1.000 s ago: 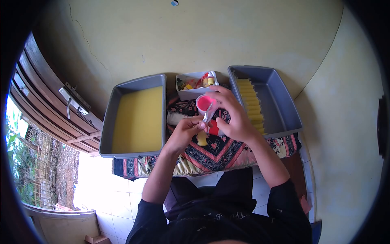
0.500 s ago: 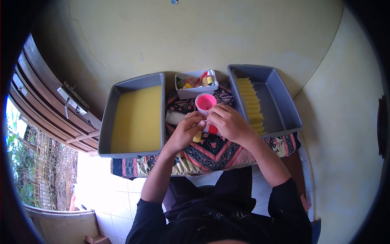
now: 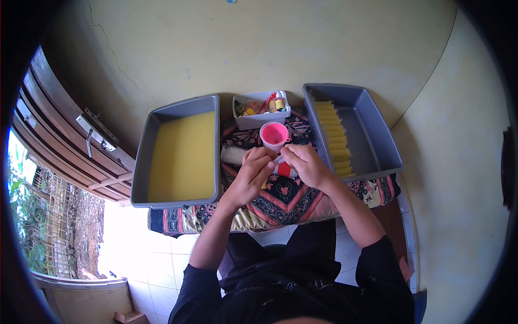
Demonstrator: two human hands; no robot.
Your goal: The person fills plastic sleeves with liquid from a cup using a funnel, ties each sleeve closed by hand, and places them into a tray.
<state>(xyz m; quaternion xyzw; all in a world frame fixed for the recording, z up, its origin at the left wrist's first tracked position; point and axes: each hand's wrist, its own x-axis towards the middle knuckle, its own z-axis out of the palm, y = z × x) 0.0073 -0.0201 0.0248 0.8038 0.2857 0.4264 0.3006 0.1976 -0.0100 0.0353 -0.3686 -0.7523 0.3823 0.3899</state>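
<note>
Both my hands meet over the cloth, in front of a pale cup [image 3: 268, 146] with a pink, funnel-like piece [image 3: 275, 133] in its top. A clear plastic tube bag [image 3: 279, 160] stretches between my fingers. My left hand [image 3: 252, 175] is closed around the bag's body, and a bit of its yellow filling [image 3: 264, 184] shows beneath. At the other end, my right hand [image 3: 306, 164] pinches the clear plastic between thumb and fingers. Under the hands lies a red-and-white packet [image 3: 284, 169], partly covered.
A grey tub [image 3: 136, 162] of yellow liquid stands left. In the right-hand grey tub [image 3: 372, 135] lies a row of yellow-filled tube bags [image 3: 335, 137]. Behind the cup is a white box [image 3: 253, 123] of small bottles and packets. Patterned cloth [image 3: 280, 208] covers the table.
My right hand has drawn slightly right, away from the left, so clear plastic shows between them. My left hand has turned, and less of the yellow filling shows below it.
</note>
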